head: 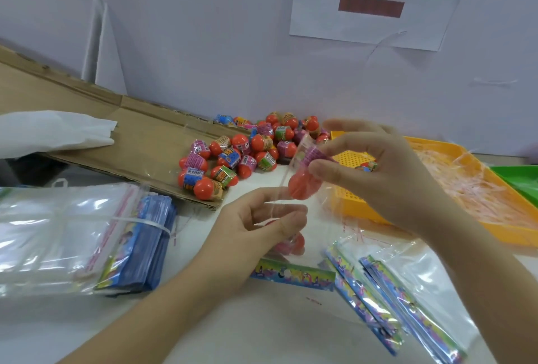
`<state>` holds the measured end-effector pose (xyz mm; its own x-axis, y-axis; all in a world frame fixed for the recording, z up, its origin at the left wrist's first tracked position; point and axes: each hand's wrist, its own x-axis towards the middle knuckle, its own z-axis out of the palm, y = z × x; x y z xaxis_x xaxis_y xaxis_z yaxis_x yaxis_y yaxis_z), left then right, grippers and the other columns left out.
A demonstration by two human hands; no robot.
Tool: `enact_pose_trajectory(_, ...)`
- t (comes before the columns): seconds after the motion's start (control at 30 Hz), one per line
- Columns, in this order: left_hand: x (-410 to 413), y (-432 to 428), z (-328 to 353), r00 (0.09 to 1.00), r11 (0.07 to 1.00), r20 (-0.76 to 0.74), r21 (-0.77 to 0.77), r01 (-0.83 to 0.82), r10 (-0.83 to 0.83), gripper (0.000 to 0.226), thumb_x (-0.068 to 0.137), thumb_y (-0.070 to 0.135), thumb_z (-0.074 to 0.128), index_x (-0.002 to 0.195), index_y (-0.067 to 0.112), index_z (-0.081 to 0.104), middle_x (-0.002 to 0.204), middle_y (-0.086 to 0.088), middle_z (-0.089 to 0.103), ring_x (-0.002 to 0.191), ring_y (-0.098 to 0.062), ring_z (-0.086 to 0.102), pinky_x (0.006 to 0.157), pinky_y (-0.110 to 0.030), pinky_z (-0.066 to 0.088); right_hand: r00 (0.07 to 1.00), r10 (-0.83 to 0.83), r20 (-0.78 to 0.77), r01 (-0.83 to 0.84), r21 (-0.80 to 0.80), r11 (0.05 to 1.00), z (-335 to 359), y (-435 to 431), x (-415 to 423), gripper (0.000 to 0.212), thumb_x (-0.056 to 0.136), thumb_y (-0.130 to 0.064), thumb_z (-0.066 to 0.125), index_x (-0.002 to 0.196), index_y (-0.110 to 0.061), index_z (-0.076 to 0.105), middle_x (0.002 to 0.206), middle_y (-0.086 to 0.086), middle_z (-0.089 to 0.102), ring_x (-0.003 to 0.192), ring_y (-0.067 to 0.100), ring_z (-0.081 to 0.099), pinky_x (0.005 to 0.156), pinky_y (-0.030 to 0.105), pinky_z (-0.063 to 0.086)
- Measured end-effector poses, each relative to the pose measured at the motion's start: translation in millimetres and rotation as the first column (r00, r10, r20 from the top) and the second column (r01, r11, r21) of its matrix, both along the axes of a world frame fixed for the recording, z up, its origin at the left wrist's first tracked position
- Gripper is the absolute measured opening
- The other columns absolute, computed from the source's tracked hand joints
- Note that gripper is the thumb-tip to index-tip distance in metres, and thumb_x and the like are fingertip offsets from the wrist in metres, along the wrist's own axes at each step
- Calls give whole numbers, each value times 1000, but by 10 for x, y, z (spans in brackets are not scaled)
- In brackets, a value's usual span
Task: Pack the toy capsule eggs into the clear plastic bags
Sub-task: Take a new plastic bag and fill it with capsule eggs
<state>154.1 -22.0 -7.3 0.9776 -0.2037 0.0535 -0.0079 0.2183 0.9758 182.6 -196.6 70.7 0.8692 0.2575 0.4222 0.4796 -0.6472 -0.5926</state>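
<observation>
The capsule egg (302,181) in work is orange with a pink label. It is in the air above the surface (262,328), in front of the person, between the two hands. The right hand (387,171) holds it from above: the grip is narrow, and thumb and fingers pinch the label end while the orange end points down to the left. The egg is at the top part of a clear bag (286,206); I cannot tell whether it is already inside the film or only against it. The left hand (250,232) is lower, palm turned up, and its grip is closed on the thin film of this bag. Deeper in the same bag, just beside the left fingers, a second egg (294,244) shows red through the plastic. The coloured header strip (291,275) of the bag lies on the surface.

Behind the hands, a pile of eggs (241,154) rests partly on a flat cardboard (139,142), near the wall. On the left lies a bundle of bags (52,235), tied with a white band. On the right, near the right forearm, some loose bags (413,291) lie spread. A yellow tray (364,209) with thin pale strips stands behind the right hand, with a green tray (518,177) just beside it. A paper sign (369,14) is on the wall.
</observation>
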Motion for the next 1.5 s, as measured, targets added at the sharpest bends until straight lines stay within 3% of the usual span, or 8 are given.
enact_pose_trajectory(0.27,-3,-24,-10,999,996,-40,-94,2,-6,39,53,33,80,91,24,75,96,-5,77,64,-20,73,55,-24,56,997,52,-65,-55,-50,997,-40,-9,48,33,55,-75,58,83,-58,66,121,-26,52,130,7,38,110,48,29)
enact_pose_trajectory(0.47,-10,-39,23,999,991,-18,-128,-45,43,38,60,21,75,97,16,71,88,-4,78,62,-15,72,56,-19,55,994,76,-81,-83,-81,993,25,-85,55,37,71,-83,43,87,-59,67,122,-30,52,129,7,41,107,56,30)
enact_pose_trajectory(0.87,-57,-49,23,994,999,99,-14,-51,52,35,64,25,71,95,41,76,88,-4,77,73,-15,71,64,-16,54,985,106,-137,-141,-278,950,222,-188,-47,36,59,-74,50,88,-62,66,117,-36,51,129,1,37,113,50,21)
enact_pose_trajectory(0.97,-68,-51,-7,989,997,139,45,-60,53,36,67,28,70,96,48,74,86,-2,75,74,-11,68,72,-20,57,971,172,-166,-213,-271,939,218,-208,-53,38,64,-70,54,90,-49,73,109,-31,60,123,-10,41,110,39,28)
enact_pose_trajectory(1.1,-59,-63,-17,978,988,185,101,-116,96,45,67,26,71,110,40,66,93,-4,76,72,-3,66,71,-16,55,973,135,-186,-193,-350,917,149,-224,-17,42,63,-77,51,94,-55,68,119,-31,54,129,-4,36,110,50,25)
enact_pose_trajectory(1.23,-74,-48,19,962,982,202,13,-188,182,37,49,35,80,85,35,75,74,-2,76,64,-13,72,58,-18,55,941,261,-215,-301,-180,936,66,-166,23,29,70,-60,62,91,-45,74,105,-26,65,110,-4,53,96,31,38)
enact_pose_trajectory(1.37,-81,-38,27,952,983,251,8,-182,174,19,57,35,77,74,25,77,74,-3,76,63,-16,71,58,-21,57,912,256,-320,-271,-3,963,-14,-195,88,33,59,-61,69,86,-43,74,107,-30,64,108,-11,52,90,22,34)
enact_pose_trajectory(1.5,-52,-36,8,938,974,281,44,-222,201,8,66,27,73,72,21,74,69,-5,73,59,-12,68,58,-19,55,878,247,-409,-247,55,967,-109,-172,115,46,53,-66,74,89,-38,75,113,-19,66,120,3,51,106,45,34)
